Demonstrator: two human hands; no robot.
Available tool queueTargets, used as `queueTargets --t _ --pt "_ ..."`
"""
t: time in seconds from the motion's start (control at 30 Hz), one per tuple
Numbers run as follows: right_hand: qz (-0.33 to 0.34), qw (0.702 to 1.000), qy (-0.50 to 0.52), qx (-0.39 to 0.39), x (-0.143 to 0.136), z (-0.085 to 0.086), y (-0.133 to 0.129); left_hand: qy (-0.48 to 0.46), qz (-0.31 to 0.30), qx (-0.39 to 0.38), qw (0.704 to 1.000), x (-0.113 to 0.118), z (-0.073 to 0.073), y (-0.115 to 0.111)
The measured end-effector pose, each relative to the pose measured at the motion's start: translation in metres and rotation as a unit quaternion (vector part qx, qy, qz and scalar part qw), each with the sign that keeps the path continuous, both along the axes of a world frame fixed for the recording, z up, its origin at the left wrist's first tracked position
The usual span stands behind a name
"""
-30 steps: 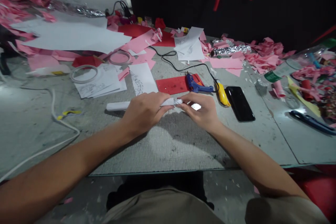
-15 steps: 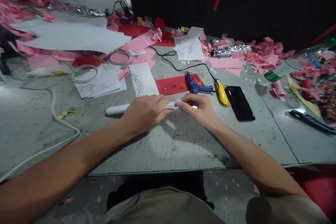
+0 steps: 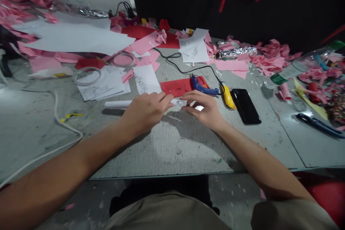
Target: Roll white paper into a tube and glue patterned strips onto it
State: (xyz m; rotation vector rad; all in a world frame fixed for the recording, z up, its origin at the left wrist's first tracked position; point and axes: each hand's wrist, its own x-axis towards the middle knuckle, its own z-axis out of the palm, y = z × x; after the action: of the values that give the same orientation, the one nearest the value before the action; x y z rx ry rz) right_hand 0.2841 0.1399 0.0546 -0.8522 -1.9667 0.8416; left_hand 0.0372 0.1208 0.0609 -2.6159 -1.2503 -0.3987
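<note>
A white rolled paper tube [image 3: 117, 105] lies sideways in front of me, raised slightly off the table, with its shadow below. My left hand [image 3: 147, 111] is wrapped over its middle and right part, knuckles up. Printed grey marks show near the tube's right end, which pokes out past the left fingertips. Right at that end is my right hand [image 3: 203, 107], thumb and fingers parted; whether a fingertip touches the paper I cannot tell. Just beyond the hands lie a blue glue gun [image 3: 202, 87] and a red paper sheet [image 3: 175, 86].
To the right are a yellow tool [image 3: 228, 97], a black phone [image 3: 245, 106] and a dark blue cutter [image 3: 319, 125]. Printed sheets [image 3: 105, 82] and a tape roll [image 3: 86, 76] lie left. Pink paper scraps [image 3: 269, 61] and a plastic bottle [image 3: 288, 72] crowd the back right.
The tube has shifted away from me and slightly left. My right thumb and fingers have parted from their pinch at its right end, while the left hand keeps its hold.
</note>
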Motion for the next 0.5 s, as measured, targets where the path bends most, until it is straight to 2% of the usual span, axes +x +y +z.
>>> queueTargets --t 0.1,0.17,0.27,0.37,0.5 --pt "-0.005 1.0 0.012 0.012 0.001 -0.003 0.002 -0.017 0.001 -0.017 1.0 0.0 -0.001 -0.001" --pt "-0.001 1.0 0.022 -0.015 0.002 -0.003 0.003 -0.026 0.0 -0.024 0.999 0.0 -0.003 -0.002" --pt "0.049 0.988 0.079 -0.125 0.003 -0.005 0.006 -0.049 -0.013 -0.046 0.998 -0.001 -0.005 -0.001" --pt "0.103 0.953 0.152 -0.243 0.004 -0.009 0.009 -0.088 -0.033 -0.078 0.992 0.0 -0.007 0.001" --pt "0.105 0.931 0.159 -0.312 0.003 -0.014 0.01 -0.111 -0.046 -0.093 0.988 -0.001 -0.006 0.001"
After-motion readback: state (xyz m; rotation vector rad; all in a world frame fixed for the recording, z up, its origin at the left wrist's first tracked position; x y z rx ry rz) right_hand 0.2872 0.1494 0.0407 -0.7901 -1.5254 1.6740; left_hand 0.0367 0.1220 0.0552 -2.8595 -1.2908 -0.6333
